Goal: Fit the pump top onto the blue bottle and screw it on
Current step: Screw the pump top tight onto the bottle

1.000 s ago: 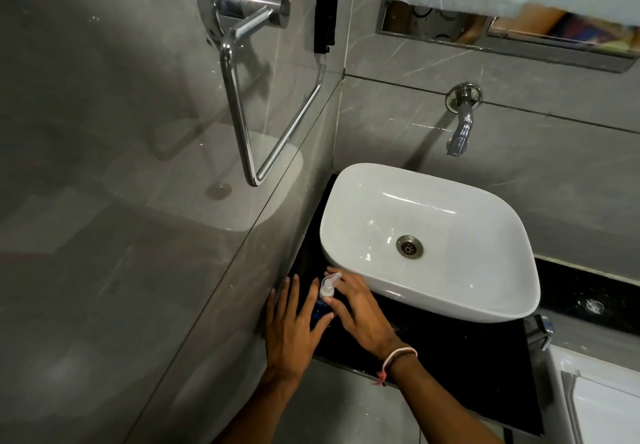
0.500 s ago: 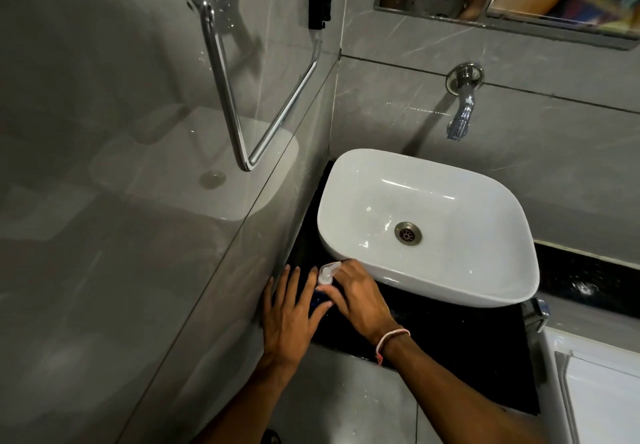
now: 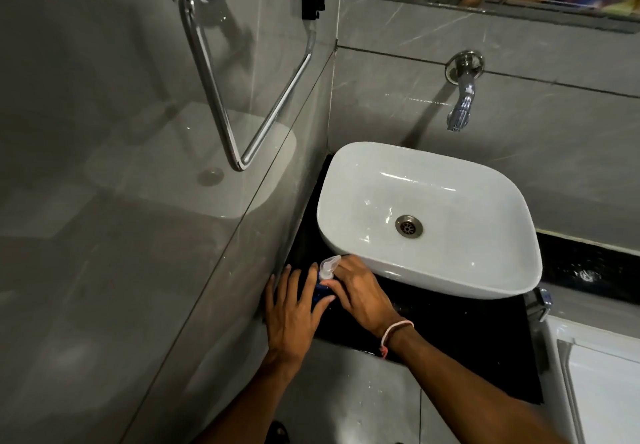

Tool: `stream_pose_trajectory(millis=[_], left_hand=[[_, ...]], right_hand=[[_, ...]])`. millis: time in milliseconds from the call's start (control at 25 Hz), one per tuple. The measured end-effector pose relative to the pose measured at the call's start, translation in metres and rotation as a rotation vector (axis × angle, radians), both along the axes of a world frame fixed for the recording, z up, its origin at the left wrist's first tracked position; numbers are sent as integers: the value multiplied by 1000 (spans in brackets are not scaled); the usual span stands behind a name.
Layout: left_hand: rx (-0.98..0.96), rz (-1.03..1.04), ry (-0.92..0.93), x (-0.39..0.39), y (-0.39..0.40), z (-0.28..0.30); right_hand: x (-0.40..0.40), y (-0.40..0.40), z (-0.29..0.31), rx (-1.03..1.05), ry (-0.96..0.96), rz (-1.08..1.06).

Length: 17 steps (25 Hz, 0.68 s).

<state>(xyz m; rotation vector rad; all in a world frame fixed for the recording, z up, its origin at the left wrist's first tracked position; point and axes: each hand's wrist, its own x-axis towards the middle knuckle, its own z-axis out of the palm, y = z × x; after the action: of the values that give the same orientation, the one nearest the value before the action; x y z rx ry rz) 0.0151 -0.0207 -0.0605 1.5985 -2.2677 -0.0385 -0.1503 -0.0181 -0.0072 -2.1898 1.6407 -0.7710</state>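
The blue bottle (image 3: 318, 292) stands upright on the black counter (image 3: 450, 333), in the corner between the wall and the basin. Only a sliver of it shows between my hands. A clear pump top (image 3: 328, 267) sits on its neck, nozzle pointing toward the basin. My left hand (image 3: 294, 308) wraps the bottle's body from the wall side, fingers spread around it. Fingertips of my right hand (image 3: 360, 293) pinch the pump top's collar. A pink thread band is on my right wrist.
A white countertop basin (image 3: 429, 222) sits just right of the bottle, almost touching my right hand. A chrome tap (image 3: 462, 97) juts from the back wall. A chrome towel holder (image 3: 239, 104) hangs on the left wall. A white appliance (image 3: 602, 384) stands at the right edge.
The view has drifted so the scene sits lower and nearer. Both hands stay on the bottle and pump top, with my right fingers shifted slightly around the collar.
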Motion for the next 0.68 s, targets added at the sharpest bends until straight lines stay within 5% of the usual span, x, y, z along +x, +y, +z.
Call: stream_pose_trajectory(millis=[320,480,680], left_hand=[[94,5,1,-2,1,10],[159,-16,160,-2,5,13],[220,100,409,-19,8,21]], right_hand=[[-17,23,12,76,-67,-119],[-34,27,39,9,-181,-203],[-30,-6,83,134,272,207]])
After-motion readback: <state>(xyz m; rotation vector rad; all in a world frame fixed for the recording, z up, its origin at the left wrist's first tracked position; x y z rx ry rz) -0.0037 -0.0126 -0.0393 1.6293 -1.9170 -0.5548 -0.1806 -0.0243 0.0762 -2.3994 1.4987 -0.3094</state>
